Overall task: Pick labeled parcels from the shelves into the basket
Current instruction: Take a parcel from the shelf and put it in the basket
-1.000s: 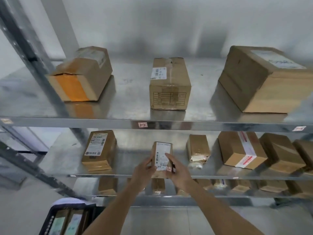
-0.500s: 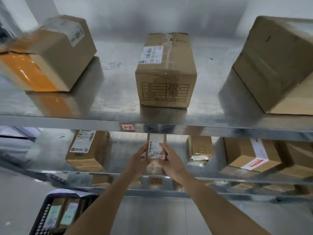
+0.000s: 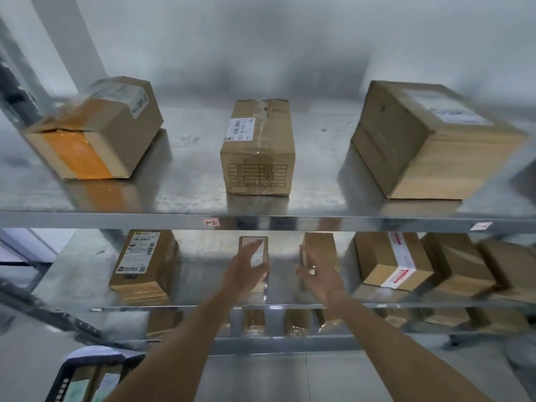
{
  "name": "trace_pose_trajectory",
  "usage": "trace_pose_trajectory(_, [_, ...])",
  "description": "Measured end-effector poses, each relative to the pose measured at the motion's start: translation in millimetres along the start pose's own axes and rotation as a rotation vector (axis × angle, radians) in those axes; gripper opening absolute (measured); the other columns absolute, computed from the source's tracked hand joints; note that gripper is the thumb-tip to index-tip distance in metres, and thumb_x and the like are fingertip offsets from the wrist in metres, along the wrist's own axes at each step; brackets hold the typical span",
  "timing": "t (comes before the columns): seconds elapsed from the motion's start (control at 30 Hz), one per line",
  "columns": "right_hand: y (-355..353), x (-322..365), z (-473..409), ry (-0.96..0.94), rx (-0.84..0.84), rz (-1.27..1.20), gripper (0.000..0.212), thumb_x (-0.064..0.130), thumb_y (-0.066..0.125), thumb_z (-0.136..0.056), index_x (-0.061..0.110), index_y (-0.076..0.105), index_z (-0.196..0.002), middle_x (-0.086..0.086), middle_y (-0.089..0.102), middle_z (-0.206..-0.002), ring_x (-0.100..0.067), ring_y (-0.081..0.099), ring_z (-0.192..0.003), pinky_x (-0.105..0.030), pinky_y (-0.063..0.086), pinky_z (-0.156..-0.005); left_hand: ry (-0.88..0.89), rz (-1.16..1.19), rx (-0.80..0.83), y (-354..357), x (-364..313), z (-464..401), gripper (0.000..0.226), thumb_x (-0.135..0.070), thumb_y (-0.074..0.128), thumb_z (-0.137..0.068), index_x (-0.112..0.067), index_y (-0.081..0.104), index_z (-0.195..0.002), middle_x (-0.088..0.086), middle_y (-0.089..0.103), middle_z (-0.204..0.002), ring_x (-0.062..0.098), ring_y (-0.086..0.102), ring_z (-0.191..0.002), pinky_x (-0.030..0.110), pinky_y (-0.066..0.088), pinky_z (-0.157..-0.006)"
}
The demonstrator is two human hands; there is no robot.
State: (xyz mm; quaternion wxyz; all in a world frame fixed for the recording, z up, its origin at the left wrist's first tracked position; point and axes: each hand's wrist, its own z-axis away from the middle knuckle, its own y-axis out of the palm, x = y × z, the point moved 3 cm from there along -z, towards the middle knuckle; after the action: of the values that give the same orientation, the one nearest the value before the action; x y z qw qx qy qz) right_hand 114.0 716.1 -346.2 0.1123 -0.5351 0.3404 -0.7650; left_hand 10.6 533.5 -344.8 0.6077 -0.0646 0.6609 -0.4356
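A small labeled parcel [image 3: 255, 245] stands upright on the middle shelf [image 3: 203, 298]. My left hand [image 3: 246, 271] is spread open right in front of it, partly hiding it. My right hand [image 3: 319, 274] is open too, a little to the right, in front of a small brown box [image 3: 320, 248]. Neither hand holds anything. The black basket [image 3: 62, 381] sits at the bottom left with labeled parcels [image 3: 84, 385] inside.
The top shelf [image 3: 319, 221] carries an orange-taped box [image 3: 95, 129], a narrow labeled box [image 3: 258, 146] and a large box [image 3: 429, 140]. On the middle shelf stand a tall labeled box [image 3: 145, 265] and a red-and-white-taped box [image 3: 391, 262]. Several small parcels sit lower down.
Both hands have let go of the small labeled parcel, which now stands on the middle shelf. The hands have spread open and apart, and the view has shifted slightly.
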Motion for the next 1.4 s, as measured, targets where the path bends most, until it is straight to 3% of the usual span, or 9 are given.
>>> trace_pose_trajectory(0.23, [-51.3, -60.0, -19.6, 0.015, -0.026, 0.082, 0.051, 0.033, 0.061, -0.102, 0.03, 0.044, -0.149, 0.007, 0.04, -0.155, -0.014, 0.044, -0.139, -0.023, 0.032, -0.11, 0.008, -0.03, 0.024, 76.2, -36.7, -27.2, 0.062, -0.033, 0.057, -0.096, -0.03, 0.031, -0.153, -0.002, 0.024, -0.162, 0.02, 0.013, -0.151, 0.047, 0.019, -0.118])
trace_pose_trajectory(0.47, [-47.8, -107.9, -64.6, -0.009, 0.067, 0.12, 0.06, 0.031, 0.063, -0.101, 0.021, 0.039, -0.154, -0.001, 0.043, -0.156, -0.02, 0.038, -0.145, -0.035, 0.028, -0.122, -0.09, -0.013, 0.107, 151.6, -23.1, -60.0, 0.065, -0.058, 0.048, -0.091, -0.043, 0.027, -0.15, -0.003, 0.031, -0.158, 0.022, 0.035, -0.142, 0.049, 0.038, -0.11])
trace_pose_trajectory(0.6, [-38.8, -124.8, -83.3, -0.036, 0.11, 0.046, 0.056, 0.033, 0.071, -0.094, 0.026, 0.048, -0.145, 0.003, 0.062, -0.137, -0.019, 0.059, -0.124, -0.044, 0.048, -0.107, -0.099, 0.025, 0.094, 166.3, -24.4, -76.0, 0.058, -0.037, 0.056, -0.097, -0.032, 0.034, -0.15, -0.001, 0.05, -0.144, 0.022, 0.052, -0.127, 0.038, 0.045, -0.101])
trace_pose_trajectory(0.8, [-36.4, -133.6, -94.9, -0.022, 0.138, -0.061, 0.037, 0.027, 0.071, -0.094, 0.035, 0.052, -0.125, 0.007, 0.065, -0.119, -0.013, 0.062, -0.111, -0.043, 0.053, -0.102, -0.22, 0.213, 0.061, 177.3, -17.4, -79.1, 0.053, -0.03, 0.063, -0.094, -0.033, 0.041, -0.142, 0.003, 0.063, -0.125, 0.022, 0.062, -0.113, 0.049, 0.051, -0.098])
trace_pose_trajectory(1.03, [-47.4, -121.1, -72.0, -0.024, 0.155, -0.1, 0.08, 0.019, 0.081, -0.087, 0.025, 0.036, -0.153, 0.006, 0.051, -0.143, -0.013, 0.051, -0.128, -0.022, 0.042, -0.104, -0.213, 0.291, 0.078, 166.0, -33.2, -59.7, 0.092, -0.017, 0.081, -0.079, -0.033, 0.027, -0.153, 0.001, 0.059, -0.126, 0.024, 0.062, -0.113, 0.045, 0.053, -0.098])
trace_pose_trajectory(1.13, [-52.7, -112.3, -49.8, -0.031, 0.157, -0.158, 0.1, 0.015, 0.088, -0.079, 0.029, 0.026, -0.157, 0.009, 0.046, -0.145, -0.009, 0.046, -0.128, -0.032, 0.045, -0.109, -0.173, 0.246, 0.096, 157.5, -45.5, -37.5, 0.089, -0.023, 0.085, -0.075, -0.034, 0.034, -0.148, -0.004, 0.06, -0.119, 0.02, 0.063, -0.107, 0.039, 0.056, -0.094])
trace_pose_trajectory(1.27, [-61.8, -96.3, -13.0, 0.01, 0.145, -0.302, 0.122, 0.003, 0.093, -0.067, 0.035, 0.016, -0.157, 0.004, 0.051, -0.133, -0.021, 0.054, -0.126, -0.045, 0.052, -0.105, -0.071, 0.243, 0.07, 142.3, -58.2, -0.2, 0.072, -0.015, 0.085, -0.074, -0.029, 0.048, -0.134, -0.003, 0.057, -0.114, 0.023, 0.064, -0.103, 0.044, 0.059, -0.084])
trace_pose_trajectory(1.33, [-66.7, -82.2, 10.9, 0.034, 0.147, -0.28, 0.113, 0.001, 0.093, -0.064, 0.038, 0.027, -0.148, 0.002, 0.055, -0.128, -0.025, 0.058, -0.12, -0.046, 0.055, -0.101, -0.068, 0.31, 0.042, 129.5, -66.3, 23.9, 0.074, -0.008, 0.084, -0.074, -0.028, 0.047, -0.134, 0.0, 0.057, -0.116, 0.027, 0.064, -0.105, 0.041, 0.06, -0.081])
trace_pose_trajectory(1.4, [-72.1, -64.0, 39.3, 0.022, 0.105, -0.214, 0.096, 0.012, 0.097, -0.06, 0.03, 0.045, -0.14, -0.001, 0.059, -0.126, -0.023, 0.062, -0.113, -0.044, 0.06, -0.092, -0.126, 0.448, 0.012, 115.9, -76.4, 51.9, 0.081, -0.008, 0.084, -0.075, -0.022, 0.043, -0.144, 0.003, 0.059, -0.121, 0.021, 0.065, -0.102, 0.024, 0.059, -0.07])
